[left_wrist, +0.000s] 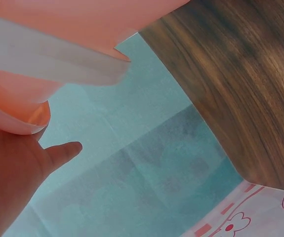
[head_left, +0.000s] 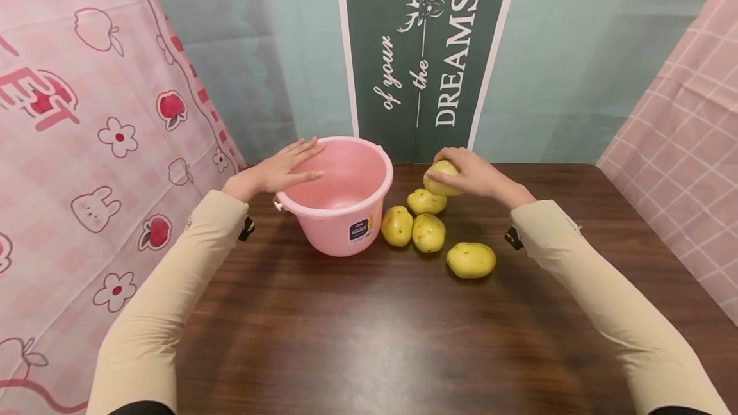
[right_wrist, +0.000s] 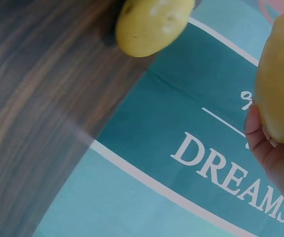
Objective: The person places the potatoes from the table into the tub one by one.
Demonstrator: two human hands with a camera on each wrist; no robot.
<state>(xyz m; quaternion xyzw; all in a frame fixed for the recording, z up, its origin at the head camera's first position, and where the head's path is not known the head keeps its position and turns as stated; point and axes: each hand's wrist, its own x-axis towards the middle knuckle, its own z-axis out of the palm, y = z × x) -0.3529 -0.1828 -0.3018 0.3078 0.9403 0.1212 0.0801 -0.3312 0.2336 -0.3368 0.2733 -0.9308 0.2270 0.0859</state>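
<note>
2 cream sleeves (head_left: 144, 312) are seen nearest, 1 on each side of the pink bucket (head_left: 323, 229) and in front of it. The bucket is stood upright on the brown wooden table (head_left: 346, 344), and a dark label (head_left: 361, 230) is stuck on its front.

The left hand (head_left: 279, 170) is laid on the left rim of the bucket. Its fingers are held out long and loose, and the rim is only touched. The right hand (head_left: 475, 175) is held up to the right of the bucket. Its fingers are bent around a yellow potato (right_wrist: 282, 79), which is held up near the back of the bucket's right side.

4 more are set to the right of the bucket. The side potato (head_left: 397, 227) is put right by the bucket wall; whether they touch cannot be told. The middle potato (head_left: 428, 233) is found just past it. The back potato (head_left: 426, 201) is placed behind those 2. The front potato (head_left: 471, 260) is left farthest from the bucket.

Behind the bucket, a blue-green curtain (head_left: 553, 82) is hung. To the bucket's left, a pink curtain (head_left: 127, 165) is covered with apples and flowers.
</note>
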